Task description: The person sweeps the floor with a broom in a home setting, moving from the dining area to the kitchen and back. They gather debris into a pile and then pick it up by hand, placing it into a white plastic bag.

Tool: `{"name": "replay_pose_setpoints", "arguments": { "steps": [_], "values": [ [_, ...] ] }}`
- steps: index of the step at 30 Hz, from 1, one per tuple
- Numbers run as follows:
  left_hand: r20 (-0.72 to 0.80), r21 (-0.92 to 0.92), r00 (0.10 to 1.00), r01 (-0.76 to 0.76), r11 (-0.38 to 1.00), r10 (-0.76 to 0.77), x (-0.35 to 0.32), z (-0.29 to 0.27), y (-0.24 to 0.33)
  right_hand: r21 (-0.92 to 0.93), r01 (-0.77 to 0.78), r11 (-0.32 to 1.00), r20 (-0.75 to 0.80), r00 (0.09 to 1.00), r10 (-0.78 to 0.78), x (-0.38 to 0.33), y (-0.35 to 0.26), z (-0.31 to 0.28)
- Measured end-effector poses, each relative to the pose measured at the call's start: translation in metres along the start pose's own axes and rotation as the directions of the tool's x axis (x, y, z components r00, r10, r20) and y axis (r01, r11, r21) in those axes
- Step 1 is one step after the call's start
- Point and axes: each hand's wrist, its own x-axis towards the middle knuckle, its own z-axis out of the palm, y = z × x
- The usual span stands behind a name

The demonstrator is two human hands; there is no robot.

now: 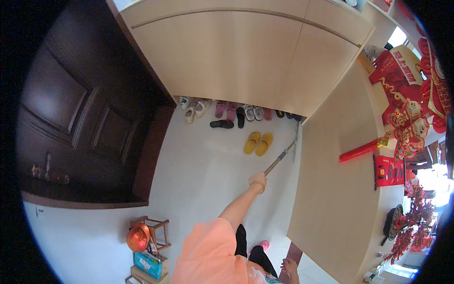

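My left hand [257, 180] is closed around the pole of a flat mop [273, 165], with the arm stretched forward. The pole slants away to the far right, and its narrow head lies on the floor along the base of the side cabinet [338, 175]. Just left of the mop, a pair of yellow slippers [258, 144] rests on the white floor. My right hand [289, 266] hangs low at my right side, fingers loosely bent and apart, with nothing visible in it.
Several shoes and slippers [231, 112] line the gap under the wide beige cabinet [227, 52]. A dark door [90, 109] stands at left. Near the lower left are a wooden stool [161, 232], an orange-red helmet-like object [138, 237] and a blue box [148, 264]. Red decorations [409, 125] hang at right.
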Motion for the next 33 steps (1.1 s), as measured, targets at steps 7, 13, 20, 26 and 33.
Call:
{"name": "replay_pose_setpoints", "arguments": {
  "steps": [7, 13, 20, 26, 33],
  "values": [
    [0.177, -0.153, 0.963, 0.232, 0.961, -0.205, -0.003, 0.024, -0.070, -0.117, 0.041, 0.992, -0.003, 0.999, -0.041, 0.025, -0.047, -0.001],
    [0.243, -0.265, 0.944, 0.284, 0.921, -0.222, -0.098, 0.049, -0.128, -0.350, 0.118, 0.929, 0.083, 0.992, -0.095, 0.067, -0.062, -0.033],
    [0.218, -0.208, 0.918, 0.376, 0.903, -0.331, -0.245, 0.058, -0.169, -0.477, 0.370, 0.797, 0.290, 0.923, -0.254, 0.109, -0.114, -0.059],
    [0.311, -0.190, 0.840, 0.513, 0.837, -0.444, -0.353, 0.058, -0.183, -0.577, 0.456, 0.678, 0.349, 0.888, -0.301, 0.123, -0.142, -0.077],
    [0.203, -0.297, 0.777, 0.629, 0.719, -0.596, -0.498, 0.083, -0.215, -0.685, 0.469, 0.557, 0.403, 0.881, -0.247, 0.142, -0.143, -0.054]
  ]
}}
